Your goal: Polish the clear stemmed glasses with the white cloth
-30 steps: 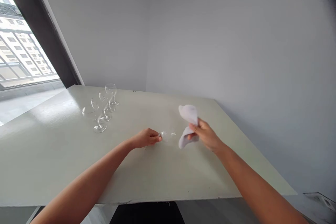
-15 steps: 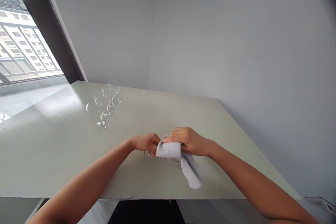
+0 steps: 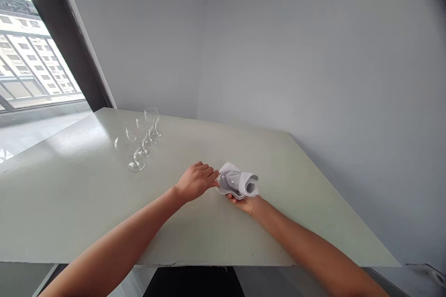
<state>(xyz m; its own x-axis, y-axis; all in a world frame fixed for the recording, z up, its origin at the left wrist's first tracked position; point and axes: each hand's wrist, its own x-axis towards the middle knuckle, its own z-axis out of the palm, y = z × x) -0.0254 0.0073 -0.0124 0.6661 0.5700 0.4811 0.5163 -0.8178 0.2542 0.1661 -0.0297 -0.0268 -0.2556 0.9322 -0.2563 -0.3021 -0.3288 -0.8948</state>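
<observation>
A white cloth [image 3: 234, 181], bunched and folded, is wrapped about a clear wine glass [image 3: 219, 178] whose bowl is mostly hidden in it. My left hand [image 3: 198, 180] is closed at the left end, its fingers curled round the glass, apparently at the stem or foot. From below, my right hand [image 3: 245, 203] cups the cloth against the glass, palm turned up. Both hands are just above the table, near its front middle.
Several clear wine glasses [image 3: 137, 165] stand upright in a row on the left of the pale table [image 3: 216, 241]. Grey walls [image 3: 278, 55] border the table behind and at the right. A window [image 3: 31, 46] is at the far left.
My right hand has turned from above the cloth to beneath it. The cloth's hanging end is now folded up on top. My left hand has rolled over, knuckles up.
</observation>
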